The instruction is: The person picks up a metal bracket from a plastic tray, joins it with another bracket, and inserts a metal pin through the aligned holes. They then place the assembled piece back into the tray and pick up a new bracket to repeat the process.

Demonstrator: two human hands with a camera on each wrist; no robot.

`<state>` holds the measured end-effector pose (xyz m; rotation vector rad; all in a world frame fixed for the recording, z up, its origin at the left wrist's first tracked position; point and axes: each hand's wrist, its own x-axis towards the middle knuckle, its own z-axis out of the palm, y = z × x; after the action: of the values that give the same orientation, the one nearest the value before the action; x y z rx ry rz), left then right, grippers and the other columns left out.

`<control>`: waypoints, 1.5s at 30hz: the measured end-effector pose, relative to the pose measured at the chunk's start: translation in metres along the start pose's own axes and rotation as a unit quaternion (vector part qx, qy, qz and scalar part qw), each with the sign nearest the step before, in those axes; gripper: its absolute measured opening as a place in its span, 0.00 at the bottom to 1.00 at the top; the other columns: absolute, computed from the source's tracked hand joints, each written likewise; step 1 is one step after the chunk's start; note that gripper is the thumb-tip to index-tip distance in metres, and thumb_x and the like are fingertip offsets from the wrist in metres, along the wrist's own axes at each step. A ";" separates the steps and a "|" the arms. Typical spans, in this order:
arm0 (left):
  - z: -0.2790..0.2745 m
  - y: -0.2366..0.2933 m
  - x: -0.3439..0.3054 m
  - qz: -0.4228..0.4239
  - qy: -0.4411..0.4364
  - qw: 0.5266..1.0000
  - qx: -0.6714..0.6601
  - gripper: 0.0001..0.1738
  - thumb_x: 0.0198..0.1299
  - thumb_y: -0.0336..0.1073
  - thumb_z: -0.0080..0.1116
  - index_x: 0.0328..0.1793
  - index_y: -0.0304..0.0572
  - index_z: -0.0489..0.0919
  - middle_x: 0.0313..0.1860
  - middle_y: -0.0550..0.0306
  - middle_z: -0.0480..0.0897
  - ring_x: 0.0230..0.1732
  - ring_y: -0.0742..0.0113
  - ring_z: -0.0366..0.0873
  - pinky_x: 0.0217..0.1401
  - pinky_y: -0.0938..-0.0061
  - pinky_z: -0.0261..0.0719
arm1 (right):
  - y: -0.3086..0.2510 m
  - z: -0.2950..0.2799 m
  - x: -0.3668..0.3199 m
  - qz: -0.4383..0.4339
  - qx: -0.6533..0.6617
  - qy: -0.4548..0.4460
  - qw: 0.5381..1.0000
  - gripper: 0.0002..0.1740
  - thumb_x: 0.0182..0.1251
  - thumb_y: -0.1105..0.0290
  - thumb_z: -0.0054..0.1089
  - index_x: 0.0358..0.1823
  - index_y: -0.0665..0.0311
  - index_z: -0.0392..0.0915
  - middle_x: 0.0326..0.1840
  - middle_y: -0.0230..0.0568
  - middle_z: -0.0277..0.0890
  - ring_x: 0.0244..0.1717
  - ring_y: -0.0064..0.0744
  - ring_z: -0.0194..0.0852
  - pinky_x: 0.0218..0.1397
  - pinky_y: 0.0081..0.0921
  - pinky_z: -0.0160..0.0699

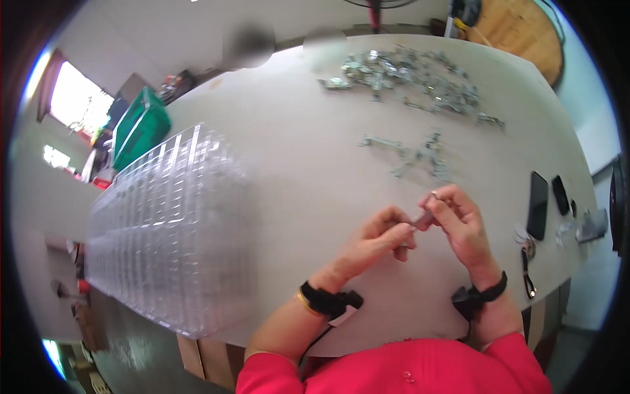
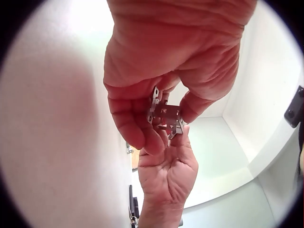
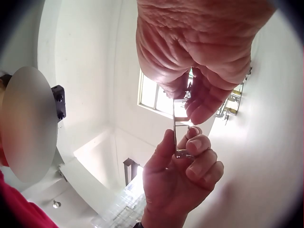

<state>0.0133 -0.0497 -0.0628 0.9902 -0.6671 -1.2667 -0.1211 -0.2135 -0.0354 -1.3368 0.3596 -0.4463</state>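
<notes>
Over the near part of the table, both hands meet at a small metal bracket (image 2: pixel 169 113) with holes and bent tabs. My left hand (image 1: pixel 377 244) pinches one end between thumb and fingers; the right wrist view shows that end at the left fingertips. At the other end, the thumb and fingers of my right hand (image 1: pixel 464 226) grip the metal, covering part of it. In the right wrist view the bracket (image 3: pixel 175 126) appears edge-on as a thin strip spanning the two hands.
Beyond the hands lie a few loose metal pieces (image 1: pixel 423 157), with a larger heap of metal parts (image 1: pixel 407 75) farther back. Stacked clear plastic trays (image 1: pixel 164 230) stand left, near a green crate (image 1: pixel 140 128). A phone (image 1: pixel 537 205) and small items lie right.
</notes>
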 end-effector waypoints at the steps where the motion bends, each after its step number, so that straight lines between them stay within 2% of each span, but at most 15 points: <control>1: -0.001 0.000 0.001 0.008 0.023 1.000 -0.006 0.11 0.78 0.40 0.54 0.56 0.42 0.75 0.43 0.56 0.84 0.38 0.70 0.81 0.44 0.74 0.80 | 0.002 0.003 0.001 -0.033 -0.002 0.011 0.999 0.06 0.80 0.70 0.58 0.48 0.64 0.77 0.42 0.34 0.80 0.36 0.22 0.80 0.46 0.24 0.82; 2: -0.002 0.000 0.002 0.003 0.010 1.000 -0.010 0.11 0.78 0.40 0.54 0.56 0.42 0.75 0.43 0.56 0.84 0.38 0.70 0.81 0.44 0.74 0.80 | 0.003 0.002 0.002 -0.068 -0.003 0.019 0.998 0.06 0.80 0.69 0.59 0.49 0.64 0.77 0.40 0.33 0.80 0.35 0.20 0.78 0.46 0.23 0.81; 6: -0.006 0.000 0.002 0.034 0.057 0.997 -0.038 0.11 0.78 0.40 0.54 0.58 0.43 0.73 0.45 0.55 0.83 0.40 0.68 0.81 0.44 0.73 0.79 | 0.000 -0.006 0.001 -0.068 -0.057 0.049 0.995 0.06 0.80 0.69 0.60 0.48 0.63 0.78 0.36 0.28 0.77 0.33 0.16 0.74 0.42 0.20 0.79; 8: -0.007 0.000 0.002 0.056 0.079 0.994 -0.043 0.11 0.79 0.40 0.53 0.59 0.43 0.72 0.46 0.55 0.82 0.40 0.69 0.79 0.44 0.73 0.78 | -0.008 -0.003 -0.003 -0.002 -0.064 0.031 0.997 0.05 0.79 0.69 0.60 0.47 0.62 0.79 0.31 0.24 0.74 0.30 0.13 0.71 0.37 0.17 0.75; 9: -0.006 0.001 0.002 0.053 0.076 0.995 -0.042 0.11 0.79 0.40 0.53 0.59 0.43 0.72 0.46 0.55 0.82 0.40 0.69 0.79 0.44 0.73 0.78 | -0.009 0.000 -0.004 -0.002 -0.063 0.035 0.997 0.05 0.79 0.69 0.60 0.47 0.62 0.79 0.31 0.24 0.74 0.30 0.13 0.71 0.37 0.17 0.75; 11: -0.004 0.002 0.002 0.052 0.114 0.992 -0.028 0.12 0.79 0.41 0.51 0.60 0.43 0.71 0.47 0.56 0.81 0.39 0.70 0.76 0.45 0.73 0.77 | -0.010 0.005 -0.007 0.004 -0.126 -0.007 0.992 0.04 0.79 0.70 0.59 0.45 0.62 0.80 0.26 0.21 0.70 0.28 0.11 0.65 0.30 0.16 0.67; 17: -0.003 0.001 0.003 0.059 0.118 0.991 -0.011 0.14 0.80 0.41 0.49 0.61 0.41 0.70 0.48 0.56 0.81 0.41 0.71 0.74 0.46 0.73 0.75 | -0.005 0.010 -0.010 0.005 -0.191 -0.027 0.981 0.05 0.78 0.70 0.59 0.44 0.64 0.80 0.23 0.19 0.65 0.25 0.11 0.56 0.27 0.19 0.57; 23: 0.001 -0.001 0.002 0.095 0.138 0.984 0.054 0.14 0.79 0.39 0.50 0.62 0.38 0.69 0.49 0.56 0.80 0.42 0.72 0.74 0.47 0.73 0.75 | -0.010 0.013 -0.012 -0.008 -0.244 -0.027 0.969 0.05 0.76 0.71 0.60 0.43 0.65 0.80 0.20 0.27 0.67 0.23 0.15 0.58 0.26 0.22 0.60; 30: 0.004 -0.004 0.001 0.121 0.132 0.976 0.125 0.14 0.78 0.35 0.53 0.63 0.38 0.69 0.51 0.58 0.77 0.44 0.73 0.73 0.49 0.76 0.76 | -0.007 0.015 -0.012 -0.017 -0.254 -0.009 0.967 0.05 0.75 0.71 0.60 0.42 0.65 0.80 0.20 0.30 0.70 0.23 0.18 0.62 0.27 0.23 0.65; 32: 0.004 -0.006 0.002 0.120 0.134 0.967 0.182 0.15 0.78 0.35 0.55 0.63 0.38 0.68 0.51 0.59 0.77 0.44 0.74 0.73 0.50 0.77 0.77 | -0.004 0.015 -0.013 -0.017 -0.237 -0.034 0.971 0.05 0.75 0.71 0.60 0.42 0.65 0.80 0.21 0.33 0.72 0.23 0.19 0.64 0.27 0.24 0.66; 36: 0.007 -0.007 0.002 0.118 0.152 0.964 0.183 0.15 0.78 0.36 0.55 0.63 0.37 0.68 0.50 0.59 0.76 0.44 0.74 0.74 0.50 0.77 0.77 | -0.004 0.018 -0.015 -0.033 -0.243 -0.062 0.967 0.05 0.75 0.71 0.60 0.43 0.65 0.80 0.23 0.34 0.74 0.24 0.19 0.66 0.28 0.24 0.68; 38: 0.007 -0.006 0.002 0.119 0.148 0.967 0.171 0.15 0.78 0.35 0.56 0.62 0.37 0.68 0.50 0.59 0.76 0.44 0.74 0.74 0.50 0.77 0.77 | -0.005 0.018 -0.015 0.001 -0.240 -0.020 0.971 0.04 0.75 0.72 0.59 0.42 0.65 0.79 0.24 0.34 0.74 0.25 0.20 0.67 0.30 0.24 0.69; 42: 0.007 -0.006 0.002 0.119 0.143 0.967 0.177 0.14 0.78 0.35 0.56 0.61 0.37 0.69 0.49 0.59 0.76 0.42 0.74 0.74 0.49 0.78 0.77 | -0.008 0.018 -0.012 0.036 -0.206 -0.004 0.978 0.04 0.75 0.72 0.59 0.41 0.66 0.78 0.24 0.34 0.74 0.25 0.20 0.66 0.30 0.24 0.69; 44: 0.006 -0.007 0.002 0.131 0.147 0.955 0.221 0.14 0.78 0.36 0.56 0.60 0.37 0.69 0.48 0.59 0.76 0.41 0.74 0.74 0.48 0.78 0.77 | -0.002 0.016 -0.012 -0.018 -0.221 -0.063 0.973 0.05 0.75 0.72 0.59 0.40 0.66 0.78 0.23 0.33 0.74 0.25 0.19 0.66 0.30 0.24 0.69; 45: 0.005 -0.007 0.002 0.131 0.147 0.955 0.221 0.14 0.78 0.36 0.56 0.60 0.37 0.69 0.48 0.59 0.76 0.41 0.74 0.74 0.48 0.78 0.77 | -0.002 0.016 -0.012 -0.018 -0.221 -0.063 0.973 0.05 0.75 0.72 0.59 0.40 0.66 0.78 0.23 0.33 0.74 0.25 0.19 0.66 0.30 0.24 0.69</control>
<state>0.0058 -0.0532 -0.0673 1.3734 -0.8344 -0.7287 -0.1235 -0.1938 -0.0304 -1.7996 0.3415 -0.3179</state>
